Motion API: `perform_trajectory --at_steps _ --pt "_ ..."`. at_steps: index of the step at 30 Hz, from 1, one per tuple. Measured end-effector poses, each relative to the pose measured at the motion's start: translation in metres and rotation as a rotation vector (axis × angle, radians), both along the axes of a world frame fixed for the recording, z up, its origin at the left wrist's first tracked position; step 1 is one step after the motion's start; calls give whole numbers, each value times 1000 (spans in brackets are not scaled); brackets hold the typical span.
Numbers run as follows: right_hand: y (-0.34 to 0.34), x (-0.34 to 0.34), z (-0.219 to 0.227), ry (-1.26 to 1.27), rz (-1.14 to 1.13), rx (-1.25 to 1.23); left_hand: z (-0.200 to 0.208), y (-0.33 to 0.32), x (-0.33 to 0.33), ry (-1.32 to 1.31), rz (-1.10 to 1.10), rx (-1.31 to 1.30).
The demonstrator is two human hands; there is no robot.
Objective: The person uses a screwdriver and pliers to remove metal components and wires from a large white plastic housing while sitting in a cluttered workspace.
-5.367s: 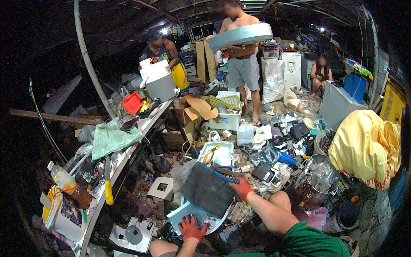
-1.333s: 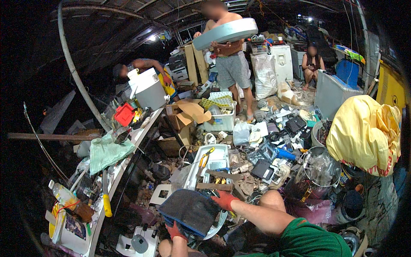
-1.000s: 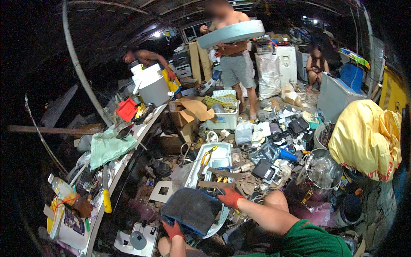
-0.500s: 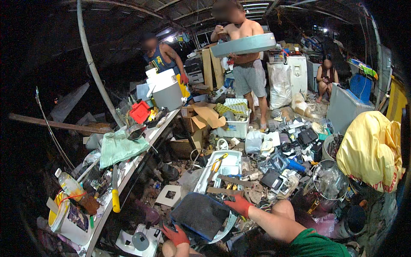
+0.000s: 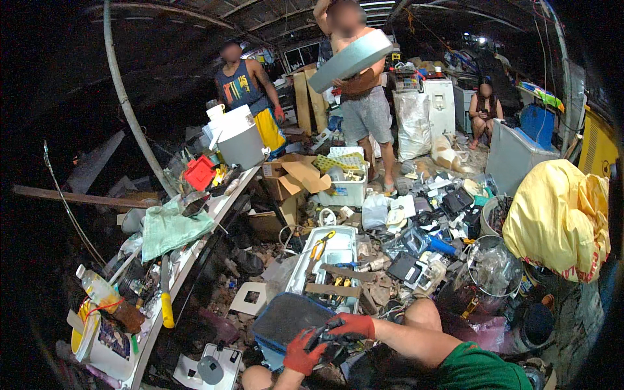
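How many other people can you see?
3: a person behind the bench at the back left, a person standing mid-back holding a big round thing, a person crouching far right. More may be hidden.

The person wears work gloves on both hands. The left hand (image 5: 303,351) is in a glove with a red-orange back and a dark, almost black palm and fingertips. The right hand (image 5: 351,326) has the same kind of glove, red-orange over the knuckles and fingers, with dark patches on the underside. The forearms are bare above the glove cuffs. A green short sleeve (image 5: 478,370) covers the right upper arm.
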State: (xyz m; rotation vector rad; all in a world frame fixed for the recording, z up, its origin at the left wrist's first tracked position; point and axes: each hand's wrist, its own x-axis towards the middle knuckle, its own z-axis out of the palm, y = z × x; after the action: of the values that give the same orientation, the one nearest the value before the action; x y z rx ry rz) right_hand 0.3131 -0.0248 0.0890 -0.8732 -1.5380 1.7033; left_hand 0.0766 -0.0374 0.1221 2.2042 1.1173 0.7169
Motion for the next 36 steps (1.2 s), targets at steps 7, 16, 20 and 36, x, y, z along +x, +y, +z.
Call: perform_trajectory --at_steps 7,16,20,36 --pt "8 15 -44 72 133 -111 -3 8 -6 15 -23 185" --pt "-2 25 9 132 -54 106 57 -6 -50 -165 213 66" --pt "1 33 9 32 -305 -117 69 13 -110 -72 589 32" --pt "-2 27 12 144 -671 -283 -53 29 -160 683 727 -111"
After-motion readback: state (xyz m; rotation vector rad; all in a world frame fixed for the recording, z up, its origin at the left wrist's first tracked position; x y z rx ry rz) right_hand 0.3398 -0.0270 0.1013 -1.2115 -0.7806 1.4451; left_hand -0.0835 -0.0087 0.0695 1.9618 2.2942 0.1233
